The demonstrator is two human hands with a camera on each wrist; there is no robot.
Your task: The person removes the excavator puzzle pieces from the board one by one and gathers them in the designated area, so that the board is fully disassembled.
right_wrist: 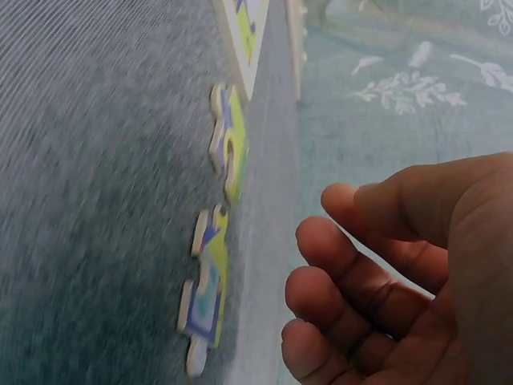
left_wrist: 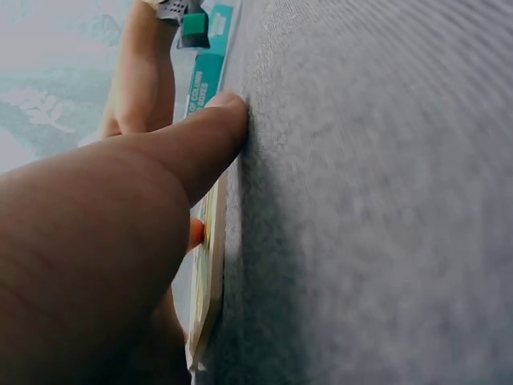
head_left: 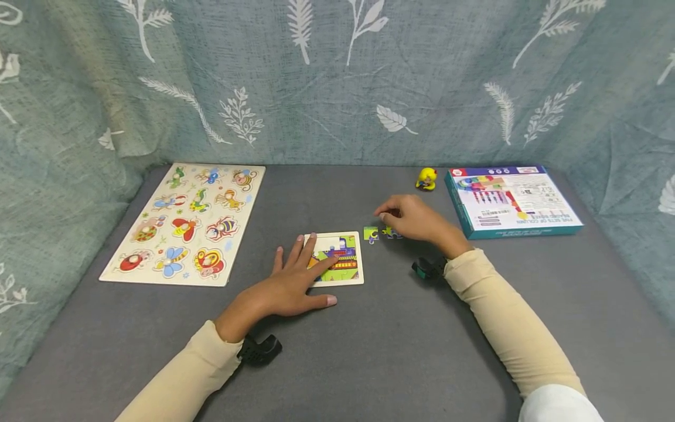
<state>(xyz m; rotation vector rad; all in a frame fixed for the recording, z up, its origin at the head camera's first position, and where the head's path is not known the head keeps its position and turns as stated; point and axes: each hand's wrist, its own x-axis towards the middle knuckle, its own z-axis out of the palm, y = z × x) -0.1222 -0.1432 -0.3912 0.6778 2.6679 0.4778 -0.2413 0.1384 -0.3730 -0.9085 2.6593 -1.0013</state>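
My left hand (head_left: 290,287) rests with spread, straight fingers on a small framed jigsaw puzzle (head_left: 361,258), covering its left part. Colourful pieces fill much of the frame; a pale bare patch shows along the top. In the left wrist view, the thumb (left_wrist: 216,128) lies beside the frame on the table. My right hand (head_left: 413,220) hovers just above two loose green jigsaw pieces to the right of the frame. The nearer piece to the frame (right_wrist: 232,144) and the other piece (right_wrist: 207,297) lie on the cloth, apart from the loosely curled fingers. Nothing shows between thumb and forefinger.
A wooden insect puzzle board (head_left: 213,196) lies at the left. Toward the back right are a yellow toy duck (head_left: 426,179) and a flat boxed set (head_left: 517,202). A leaf-patterned curtain (head_left: 337,88) hangs behind the grey table (head_left: 369,363).
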